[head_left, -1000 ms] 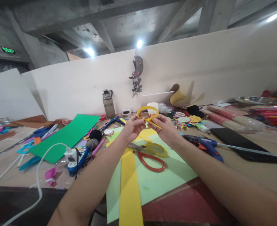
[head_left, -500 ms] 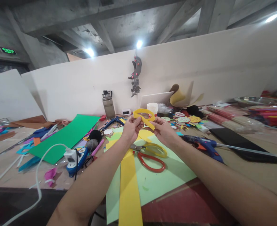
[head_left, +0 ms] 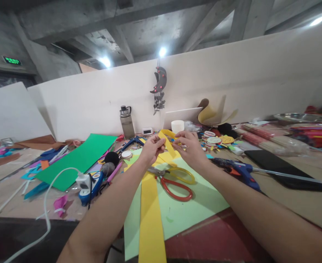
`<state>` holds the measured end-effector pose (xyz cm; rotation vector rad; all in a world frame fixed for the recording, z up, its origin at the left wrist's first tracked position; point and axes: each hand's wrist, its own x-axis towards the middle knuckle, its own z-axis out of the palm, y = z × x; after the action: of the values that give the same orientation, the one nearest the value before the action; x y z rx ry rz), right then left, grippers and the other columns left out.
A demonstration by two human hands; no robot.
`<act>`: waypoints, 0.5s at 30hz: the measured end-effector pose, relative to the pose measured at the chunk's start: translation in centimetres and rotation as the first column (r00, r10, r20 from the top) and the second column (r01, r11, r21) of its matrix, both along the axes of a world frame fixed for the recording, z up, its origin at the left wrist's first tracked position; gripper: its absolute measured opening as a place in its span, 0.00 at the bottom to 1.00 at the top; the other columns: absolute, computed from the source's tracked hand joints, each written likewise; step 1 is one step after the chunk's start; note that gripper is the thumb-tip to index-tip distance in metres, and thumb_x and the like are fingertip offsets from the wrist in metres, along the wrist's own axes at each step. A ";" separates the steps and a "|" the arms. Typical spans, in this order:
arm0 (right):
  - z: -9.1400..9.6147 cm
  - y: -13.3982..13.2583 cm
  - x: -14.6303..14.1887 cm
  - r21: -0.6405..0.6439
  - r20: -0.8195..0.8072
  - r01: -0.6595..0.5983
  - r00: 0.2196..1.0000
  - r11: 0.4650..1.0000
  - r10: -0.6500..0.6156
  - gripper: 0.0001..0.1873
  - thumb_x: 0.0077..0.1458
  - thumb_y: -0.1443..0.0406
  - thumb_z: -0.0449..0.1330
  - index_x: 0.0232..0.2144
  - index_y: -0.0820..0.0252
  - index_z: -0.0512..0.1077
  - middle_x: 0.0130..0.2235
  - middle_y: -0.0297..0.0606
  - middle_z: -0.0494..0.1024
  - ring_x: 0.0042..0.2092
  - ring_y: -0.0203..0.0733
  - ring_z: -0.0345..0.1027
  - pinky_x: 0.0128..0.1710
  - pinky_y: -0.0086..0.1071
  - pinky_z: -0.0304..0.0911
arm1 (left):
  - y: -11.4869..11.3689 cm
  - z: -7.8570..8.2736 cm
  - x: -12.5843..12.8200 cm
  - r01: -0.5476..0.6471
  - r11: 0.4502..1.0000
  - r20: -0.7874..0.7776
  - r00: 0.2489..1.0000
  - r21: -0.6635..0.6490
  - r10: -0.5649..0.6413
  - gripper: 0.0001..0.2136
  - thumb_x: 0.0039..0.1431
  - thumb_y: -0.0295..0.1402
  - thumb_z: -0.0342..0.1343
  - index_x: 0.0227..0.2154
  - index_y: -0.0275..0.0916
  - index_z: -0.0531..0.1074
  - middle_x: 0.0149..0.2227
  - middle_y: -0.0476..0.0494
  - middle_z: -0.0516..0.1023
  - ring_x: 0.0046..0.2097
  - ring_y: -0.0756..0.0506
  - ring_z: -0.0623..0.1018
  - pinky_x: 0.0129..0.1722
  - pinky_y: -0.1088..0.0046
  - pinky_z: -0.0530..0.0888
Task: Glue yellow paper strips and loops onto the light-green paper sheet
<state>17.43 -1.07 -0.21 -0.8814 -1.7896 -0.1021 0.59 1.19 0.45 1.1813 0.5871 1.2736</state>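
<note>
Two hands of yours were raised over the table (head_left: 284,204), with one narrow yellow strip (head_left: 167,143) bent between them. Your left hand (head_left: 151,149) had its grip closed, thumb and fingertips pinching the strip near its upper left bend. Your right hand (head_left: 189,147) stood at the opposite side of that bend with its fingers curled and only a narrow gap showing; whether that grip was clamped on the material or merely touching it could not be told. The strip was held in the air, above the pale green sheet (head_left: 188,206) and in front of a white cup (head_left: 177,126), with one flat length slanting down toward you. Below your hands, the scissors (head_left: 162,172) lay on the sheet beside a long yellow band (head_left: 151,219); a blue glue gun (head_left: 244,172) lay to your right. In this report's judgement, your strip was very light and flexible, springy enough to hold a curve yet likely to crease under a hard pinch. It did not look slippery, though its exact material could not be confirmed. Light fingertip holds on the flat faces, close to the ends, were judged to suit it best; pulling sharply risked a twist.
</note>
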 end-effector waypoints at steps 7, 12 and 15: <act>-0.4 -0.2 -0.6 -0.117 -0.104 -0.056 0.994 0.992 0.044 0.09 0.52 0.66 0.57 0.21 0.57 0.68 0.36 0.41 0.74 0.42 0.46 0.66 0.44 0.41 0.60 | 0.0 -0.9 0.7 -0.014 0.999 0.063 0.998 -0.029 0.016 0.18 0.42 0.35 0.68 0.32 0.36 0.66 0.26 0.49 0.75 0.23 0.54 0.75 0.19 0.84 0.65; -0.5 -0.5 -1.0 -0.233 -0.160 -0.187 0.975 0.954 0.152 0.10 0.57 0.63 0.53 0.26 0.56 0.71 0.31 0.37 0.75 0.35 0.42 0.68 0.37 0.37 0.62 | 0.0 -1.0 0.8 0.008 0.999 0.113 0.994 -0.051 -0.003 0.15 0.45 0.32 0.67 0.31 0.36 0.66 0.25 0.51 0.74 0.23 0.56 0.73 0.22 0.84 0.68; -0.2 -0.7 -0.8 -0.186 -0.235 -0.273 0.945 0.944 0.227 0.12 0.60 0.61 0.50 0.33 0.55 0.73 0.38 0.38 0.76 0.43 0.43 0.68 0.44 0.38 0.62 | 0.1 -0.8 0.5 0.039 0.999 0.199 0.979 -0.034 -0.032 0.12 0.47 0.31 0.66 0.30 0.35 0.67 0.26 0.51 0.73 0.23 0.57 0.70 0.24 0.84 0.67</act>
<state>16.58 -1.76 -0.37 -0.7752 -1.7162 0.3461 1.09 1.29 -0.32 1.0145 0.4392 1.3259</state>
